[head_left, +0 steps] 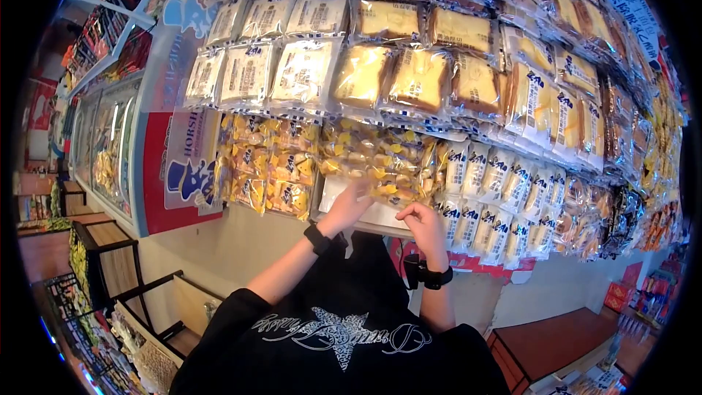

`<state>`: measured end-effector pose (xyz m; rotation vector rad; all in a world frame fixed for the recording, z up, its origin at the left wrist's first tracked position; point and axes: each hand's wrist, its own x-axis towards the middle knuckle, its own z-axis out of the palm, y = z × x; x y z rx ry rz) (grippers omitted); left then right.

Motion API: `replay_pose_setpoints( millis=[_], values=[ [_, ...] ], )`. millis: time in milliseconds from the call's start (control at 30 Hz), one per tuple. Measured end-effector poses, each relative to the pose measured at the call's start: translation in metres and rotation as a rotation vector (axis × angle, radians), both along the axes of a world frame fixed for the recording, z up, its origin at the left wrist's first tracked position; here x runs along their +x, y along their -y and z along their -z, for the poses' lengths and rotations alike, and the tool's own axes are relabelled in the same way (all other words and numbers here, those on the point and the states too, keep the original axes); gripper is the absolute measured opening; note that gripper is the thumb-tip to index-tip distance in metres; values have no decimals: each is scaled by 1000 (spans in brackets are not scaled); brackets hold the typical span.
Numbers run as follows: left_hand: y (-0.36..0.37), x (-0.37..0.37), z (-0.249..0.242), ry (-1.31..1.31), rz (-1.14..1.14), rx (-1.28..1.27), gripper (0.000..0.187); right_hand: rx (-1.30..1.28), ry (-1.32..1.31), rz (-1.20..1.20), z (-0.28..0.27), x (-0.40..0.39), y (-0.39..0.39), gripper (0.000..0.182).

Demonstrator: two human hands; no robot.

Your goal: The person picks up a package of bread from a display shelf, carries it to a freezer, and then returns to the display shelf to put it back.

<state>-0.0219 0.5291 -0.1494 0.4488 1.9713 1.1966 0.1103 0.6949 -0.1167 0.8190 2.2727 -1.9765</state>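
My left hand (352, 205) reaches over a pale tray section (333, 192) at the front edge of the display. Its blurred fingertips meet the clear packets with yellow pieces (395, 164); whether they grip one cannot be made out. To its right, my right hand (424, 223) hovers at the display's front edge with its fingers loosely bent and no object visible in them. Beside it stand small white-and-cream wrapped packs (468, 223). More packets of yellow and orange pieces (270, 164) lie left of my left hand.
Behind are rows of wrapped bread slices (417, 80) and white-wrapped packs (307, 69). A red-and-white printed panel (183, 168) borders the left side. A glass-topped freezer (110, 146) stands further left. A brown table (556, 344) is at lower right, and black-framed shelving (110, 249) at lower left.
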Motion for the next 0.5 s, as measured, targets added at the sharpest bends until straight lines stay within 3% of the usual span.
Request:
replay_pose_setpoints(
  millis=[167,233,333,400,500],
  values=[
    [2,2,39,122,-130,83,48,-64,-45,23,10,-4,5,10],
    [-1,1,29,171,-146,136,46,-32,-45,8,10,-6,6,10],
    [-6,1,9,231,-21,-8,40,27,-47,-16,9,-8,5,10],
    [-8,3,0,115,145,-90,29,49,-44,-30,9,-7,5,10],
    [-4,6,-11,-23,103,-27,28,92,-68,-63,7,-6,5,10]
  ],
)
